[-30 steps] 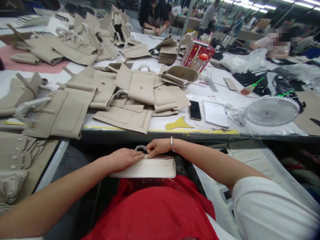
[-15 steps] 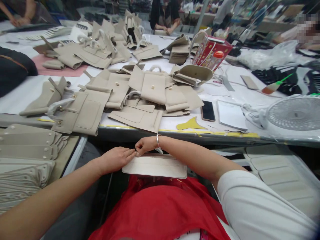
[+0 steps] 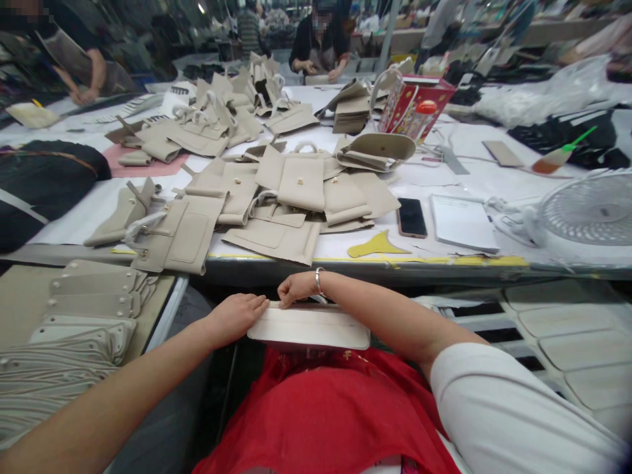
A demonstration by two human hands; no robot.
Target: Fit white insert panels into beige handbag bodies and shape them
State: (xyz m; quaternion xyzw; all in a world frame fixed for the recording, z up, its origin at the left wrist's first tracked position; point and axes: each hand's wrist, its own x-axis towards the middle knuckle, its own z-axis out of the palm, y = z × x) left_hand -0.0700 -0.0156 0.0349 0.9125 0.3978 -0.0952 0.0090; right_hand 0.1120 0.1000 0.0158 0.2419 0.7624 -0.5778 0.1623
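A long, pale cream panel (image 3: 310,330), like a leather bag piece with rounded near corners, lies over my lap. My left hand (image 3: 240,318) grips its left end, fingers together and stretched over the far left corner, thumb hidden. At the far edge, just right of those fingertips, my right hand (image 3: 297,288) is closed in a pinch on the panel, fingers curled. A bracelet (image 3: 319,281) circles the right wrist. Beyond my hands, several beige handbags (image 3: 301,181) with gold-coloured clasps lie piled on the worktable (image 3: 340,249).
Beige strap pieces (image 3: 83,336) are stacked at left; pale panels (image 3: 567,322) lie at right. A phone (image 3: 411,218), notepad (image 3: 463,222), yellow template (image 3: 378,245), fan (image 3: 592,207) and red bag (image 3: 417,105) are on the table. A co-worker (image 3: 320,49) sits opposite.
My right hand has shifted slightly right along the panel's far edge, apart from my left fingertips. The left hand keeps its place on the panel's left end. The camera view has turned a little.
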